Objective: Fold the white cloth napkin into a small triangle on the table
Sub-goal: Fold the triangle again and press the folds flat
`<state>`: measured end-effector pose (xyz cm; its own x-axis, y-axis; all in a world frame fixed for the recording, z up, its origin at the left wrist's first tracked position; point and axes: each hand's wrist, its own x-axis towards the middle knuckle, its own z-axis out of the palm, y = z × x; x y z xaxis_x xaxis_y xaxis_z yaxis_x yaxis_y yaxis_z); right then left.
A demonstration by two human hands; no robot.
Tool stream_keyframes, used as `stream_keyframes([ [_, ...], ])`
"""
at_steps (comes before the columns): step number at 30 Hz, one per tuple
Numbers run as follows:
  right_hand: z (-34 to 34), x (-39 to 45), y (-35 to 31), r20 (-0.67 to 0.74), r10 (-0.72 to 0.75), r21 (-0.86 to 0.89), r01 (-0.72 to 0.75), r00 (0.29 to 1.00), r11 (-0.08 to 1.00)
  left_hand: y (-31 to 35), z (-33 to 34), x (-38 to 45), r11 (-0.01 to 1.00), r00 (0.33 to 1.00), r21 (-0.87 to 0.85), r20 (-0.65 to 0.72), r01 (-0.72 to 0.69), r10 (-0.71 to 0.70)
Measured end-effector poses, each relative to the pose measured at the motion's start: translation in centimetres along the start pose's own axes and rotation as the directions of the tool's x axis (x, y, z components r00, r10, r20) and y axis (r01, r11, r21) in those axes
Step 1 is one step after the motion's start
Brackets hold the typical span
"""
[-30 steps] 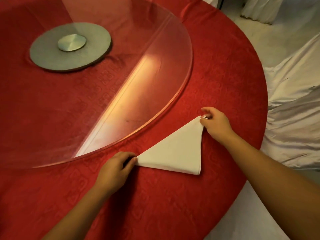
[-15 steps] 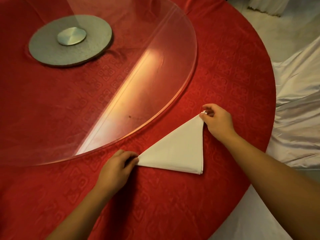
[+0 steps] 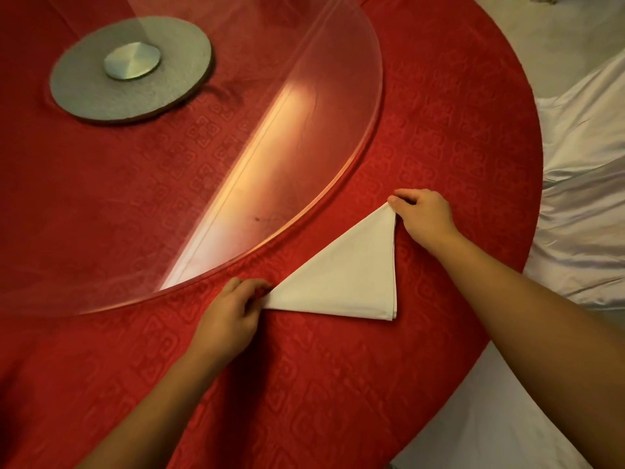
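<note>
White cloth napkin (image 3: 348, 279), already a flat triangle, lies on the red-clothed desk (image 3: 338, 384) near its front edge, beside the glass turntable (image 3: 257, 137). Left hand (image 3: 230, 316) pinches its left tip; right hand (image 3: 422, 216) pinches the far tip. Risk: uneven pull shifts the stacked layers, spoiling edges. No containers visible.

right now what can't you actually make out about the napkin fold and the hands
Head view only:
- Left hand: its fingers cover the napkin corner, so the grip there is hidden.
- Right hand: the top corner disappears under the fingers; pinched or only pressed, cannot tell.
- Layer count: only thin stacked edges show along the napkin's right side, too fine to count.
- Glass turntable: cut off by the top and left edges; glare blurs the tablecloth beneath.
</note>
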<state>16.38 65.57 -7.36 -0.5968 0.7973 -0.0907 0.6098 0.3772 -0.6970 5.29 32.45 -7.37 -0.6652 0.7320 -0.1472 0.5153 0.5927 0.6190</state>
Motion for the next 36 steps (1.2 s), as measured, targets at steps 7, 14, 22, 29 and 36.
stream_keyframes([
  [7, 0.2, -8.0, -3.6, -0.207, -0.219, -0.128, 0.195, 0.954, 0.972, 2.0, 0.4, -0.3, 0.906, 0.952, 0.312, -0.013, -0.287, 0.306],
  [14, 8.7, -20.3, -8.9, 0.178, -0.319, -0.285, 0.359, 0.931, 0.889, 2.0, 1.6, 0.2, 0.773, 0.836, 0.338, 0.333, -0.537, 0.435],
  [22, 13.1, -21.9, -9.6, 0.112, -0.117, -0.345, 0.149, 0.987, 0.927, -0.7, 1.2, 0.7, 0.676, 0.774, 0.399, 0.456, -0.619, 0.44],
  [29, 13.5, -22.2, -8.2, 0.068, -0.024, -0.448, 0.052, 0.997, 0.893, -1.3, 1.6, 0.9, 0.651, 0.764, 0.413, 0.448, -0.637, 0.464],
  [36, 9.7, -22.6, -4.1, -0.1, 0.157, -0.572, -0.186, 0.982, 0.799, -1.3, 2.5, 0.9, 0.698, 0.821, 0.438, 0.383, -0.566, 0.425],
])
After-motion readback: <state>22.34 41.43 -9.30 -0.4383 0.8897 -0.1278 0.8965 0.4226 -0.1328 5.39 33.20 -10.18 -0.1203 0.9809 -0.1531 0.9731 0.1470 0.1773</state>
